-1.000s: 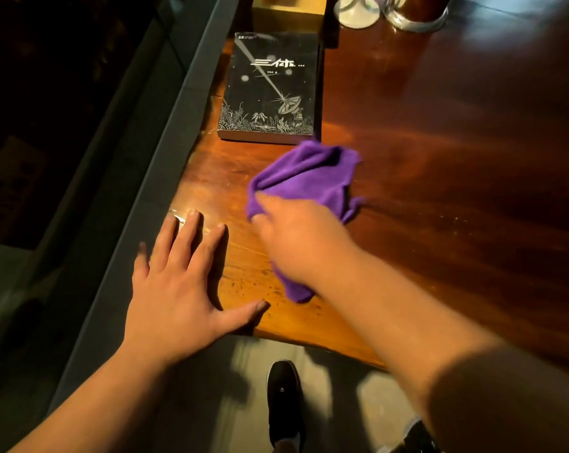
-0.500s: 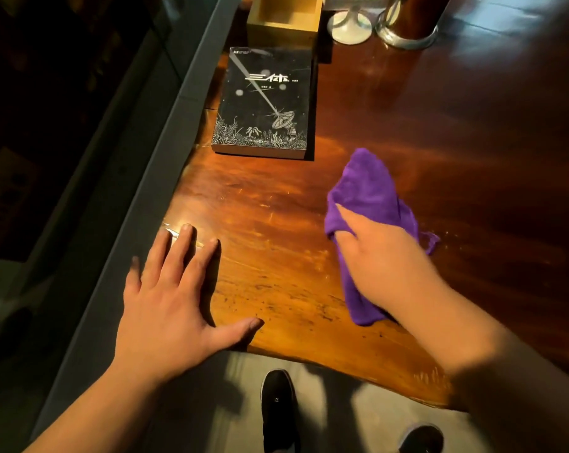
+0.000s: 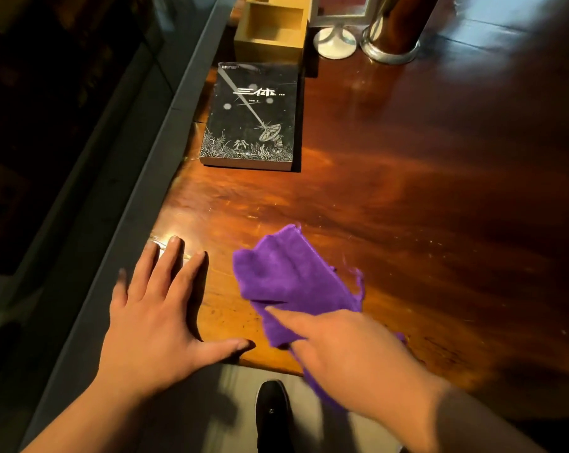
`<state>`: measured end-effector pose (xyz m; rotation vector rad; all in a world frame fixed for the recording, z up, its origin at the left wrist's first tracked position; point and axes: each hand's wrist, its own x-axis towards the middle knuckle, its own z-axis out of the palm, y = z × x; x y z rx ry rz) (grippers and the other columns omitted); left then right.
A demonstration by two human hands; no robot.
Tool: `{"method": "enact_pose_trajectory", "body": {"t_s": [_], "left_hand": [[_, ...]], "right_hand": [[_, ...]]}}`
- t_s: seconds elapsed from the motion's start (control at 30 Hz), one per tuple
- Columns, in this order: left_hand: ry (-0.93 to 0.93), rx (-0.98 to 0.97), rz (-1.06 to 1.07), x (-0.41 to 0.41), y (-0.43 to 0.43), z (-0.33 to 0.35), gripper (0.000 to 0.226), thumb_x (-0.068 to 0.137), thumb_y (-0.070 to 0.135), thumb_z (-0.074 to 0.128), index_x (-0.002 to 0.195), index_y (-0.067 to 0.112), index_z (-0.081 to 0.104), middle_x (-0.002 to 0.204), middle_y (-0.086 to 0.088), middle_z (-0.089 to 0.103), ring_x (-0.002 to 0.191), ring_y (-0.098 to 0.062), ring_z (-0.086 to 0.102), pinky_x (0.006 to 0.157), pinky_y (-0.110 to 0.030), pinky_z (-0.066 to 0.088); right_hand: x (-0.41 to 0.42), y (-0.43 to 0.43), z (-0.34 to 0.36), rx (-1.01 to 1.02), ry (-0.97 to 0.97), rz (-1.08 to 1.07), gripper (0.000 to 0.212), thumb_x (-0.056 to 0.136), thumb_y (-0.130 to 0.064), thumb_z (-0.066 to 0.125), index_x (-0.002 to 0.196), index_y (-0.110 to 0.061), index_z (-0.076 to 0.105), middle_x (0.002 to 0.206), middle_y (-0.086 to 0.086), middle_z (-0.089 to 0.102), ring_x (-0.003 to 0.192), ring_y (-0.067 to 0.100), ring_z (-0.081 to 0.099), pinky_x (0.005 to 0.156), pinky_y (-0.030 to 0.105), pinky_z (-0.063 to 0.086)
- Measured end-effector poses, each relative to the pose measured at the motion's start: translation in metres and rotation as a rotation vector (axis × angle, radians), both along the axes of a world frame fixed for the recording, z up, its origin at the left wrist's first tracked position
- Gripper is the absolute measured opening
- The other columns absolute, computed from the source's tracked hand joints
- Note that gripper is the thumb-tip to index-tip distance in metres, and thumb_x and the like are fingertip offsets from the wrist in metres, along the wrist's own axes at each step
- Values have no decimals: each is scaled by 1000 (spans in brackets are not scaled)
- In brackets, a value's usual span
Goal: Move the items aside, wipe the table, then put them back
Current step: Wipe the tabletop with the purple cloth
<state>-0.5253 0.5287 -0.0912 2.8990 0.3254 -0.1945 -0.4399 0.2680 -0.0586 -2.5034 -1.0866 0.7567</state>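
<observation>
A purple cloth (image 3: pixel 293 282) lies bunched on the dark wooden table (image 3: pixel 423 197) near its front edge. My right hand (image 3: pixel 351 351) presses down on the cloth's near part, fingers over it, with the cloth's tail hanging past the table edge. My left hand (image 3: pixel 159 308) rests flat and spread on the table's front left corner, holding nothing. A black book (image 3: pixel 253 116) lies flat at the far left of the table, beyond both hands.
Behind the book stand a wooden box (image 3: pixel 271 31), a white round stand base (image 3: pixel 335 42) and a metal cylinder base (image 3: pixel 391 49). A grey ledge (image 3: pixel 139 191) runs along the table's left side. My black shoe (image 3: pixel 271 416) shows below the edge.
My right hand swept the cloth from near the book out to the right, then back toward the front edge close to my left hand. The left hand stayed put.
</observation>
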Motion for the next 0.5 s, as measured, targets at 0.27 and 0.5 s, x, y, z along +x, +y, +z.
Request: {"method": "enact_pose_trajectory", "body": {"t_s": [0.27,0.5], "left_hand": [[16,11,-2,1,-1,2,135,55,107,50,163,29,32,175,-3,19,162,-27,5,114,-77,25],[29,11,1,2,0,1,134,54,108,49,163,32,30,174,-3,18,162,-26,4,117,-76,21]], "right_hand": [[86,-42,-21,-1,-98,-507,48,102,-36,49,147,-51,41,131,4,67,113,36,62,92,41,48],[61,75,-23,97,-68,-266,50,99,-45,42,149,-46,37,131,8,66,113,37,61,85,45,51]]}}
